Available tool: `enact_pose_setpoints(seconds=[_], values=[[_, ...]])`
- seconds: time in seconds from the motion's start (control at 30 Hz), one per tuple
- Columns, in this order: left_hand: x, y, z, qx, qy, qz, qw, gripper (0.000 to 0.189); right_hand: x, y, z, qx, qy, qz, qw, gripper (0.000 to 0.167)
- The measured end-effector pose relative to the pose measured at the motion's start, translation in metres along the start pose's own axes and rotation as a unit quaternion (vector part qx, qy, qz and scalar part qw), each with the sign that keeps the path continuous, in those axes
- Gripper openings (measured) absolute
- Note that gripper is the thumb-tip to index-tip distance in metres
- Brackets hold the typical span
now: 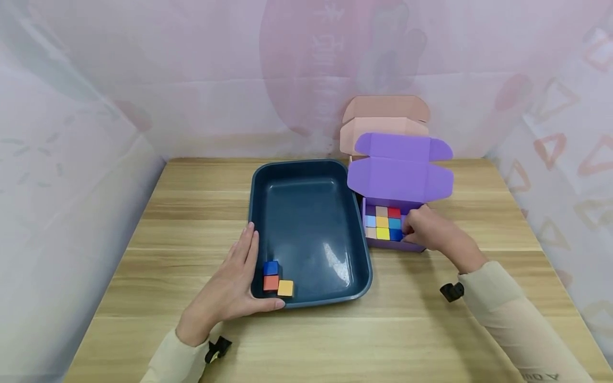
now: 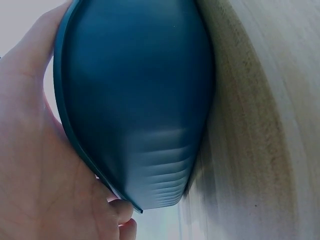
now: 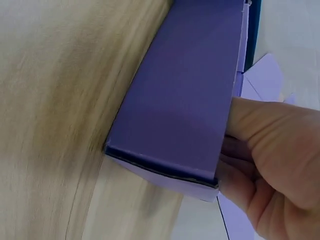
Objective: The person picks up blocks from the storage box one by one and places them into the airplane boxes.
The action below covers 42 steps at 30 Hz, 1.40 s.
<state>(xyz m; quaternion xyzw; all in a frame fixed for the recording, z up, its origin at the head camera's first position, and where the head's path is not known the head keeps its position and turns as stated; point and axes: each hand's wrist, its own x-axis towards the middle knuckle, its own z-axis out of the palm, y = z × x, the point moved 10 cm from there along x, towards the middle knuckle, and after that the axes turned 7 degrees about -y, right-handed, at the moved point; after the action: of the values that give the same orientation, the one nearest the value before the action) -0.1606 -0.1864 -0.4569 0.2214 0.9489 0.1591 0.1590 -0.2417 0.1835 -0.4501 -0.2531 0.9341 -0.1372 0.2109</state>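
Note:
My left hand [image 1: 234,279] lies against the near left corner of a dark blue tray [image 1: 306,223], its straight fingers along the left rim and its thumb on the front rim. Inside that corner sit a blue block [image 1: 271,267], a red-orange block [image 1: 271,283] and a yellow-orange block [image 1: 285,288]. My right hand [image 1: 428,227] reaches into the right end of a purple box [image 1: 390,243], where several coloured blocks [image 1: 382,222] lie in rows. The box wall [image 3: 175,95] hides its fingertips in the right wrist view, so I cannot tell whether they pinch a block.
The purple box's lid [image 1: 399,170] stands open at the back. Behind it rises the lid of a pale pink box [image 1: 383,125]. The tray stands left of the purple box on a wooden table [image 1: 191,213], with printed cloth walls [image 1: 215,80] around it.

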Motion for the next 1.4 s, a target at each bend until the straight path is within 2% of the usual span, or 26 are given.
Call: enact_pose_setpoints(seconds=[0.2, 0.37, 0.47, 0.57, 0.67, 0.73, 0.9, 1.03, 1.1, 1.4], values=[[-0.001, -0.001, -0.003, 0.008, 0.006, 0.002, 1.0000, 0.152, 0.001, -0.005, 0.000, -0.005, -0.003, -0.023, 0.9997, 0.042], [0.000, 0.000, -0.002, 0.008, 0.000, 0.004, 1.0000, 0.151, -0.003, -0.009, -0.003, 0.014, -0.036, -0.028, 0.9989, 0.046], [0.000, 0.000, -0.001, 0.004, -0.004, 0.002, 1.0000, 0.151, -0.006, -0.014, -0.010, 0.035, -0.048, -0.013, 0.9981, 0.029], [-0.001, -0.001, 0.000, 0.002, -0.008, -0.001, 1.0000, 0.151, -0.007, -0.025, -0.024, 0.044, -0.032, -0.002, 0.9985, 0.005], [-0.002, -0.002, -0.001, 0.003, -0.007, -0.005, 1.0000, 0.151, -0.007, -0.051, -0.044, 0.030, 0.004, -0.031, 0.9991, 0.010], [-0.003, -0.003, -0.001, 0.003, -0.006, -0.007, 1.0000, 0.151, -0.006, -0.074, -0.056, 0.014, 0.018, -0.057, 0.9981, 0.006], [-0.004, -0.003, -0.002, 0.002, -0.003, -0.007, 1.0000, 0.151, 0.005, -0.129, -0.068, -0.036, 0.024, -0.123, 0.9915, 0.006], [-0.004, -0.001, -0.001, 0.000, -0.001, -0.005, 1.0000, 0.151, 0.018, -0.169, -0.061, -0.074, 0.005, -0.174, 0.9819, 0.012], [-0.004, 0.000, -0.001, -0.001, 0.001, -0.002, 1.0000, 0.150, 0.025, -0.186, -0.055, -0.086, -0.014, -0.186, 0.9786, 0.014], [0.003, 0.005, 0.002, -0.002, 0.006, 0.014, 0.9999, 0.148, 0.057, -0.238, -0.007, -0.111, -0.122, -0.186, 0.9687, 0.033]])
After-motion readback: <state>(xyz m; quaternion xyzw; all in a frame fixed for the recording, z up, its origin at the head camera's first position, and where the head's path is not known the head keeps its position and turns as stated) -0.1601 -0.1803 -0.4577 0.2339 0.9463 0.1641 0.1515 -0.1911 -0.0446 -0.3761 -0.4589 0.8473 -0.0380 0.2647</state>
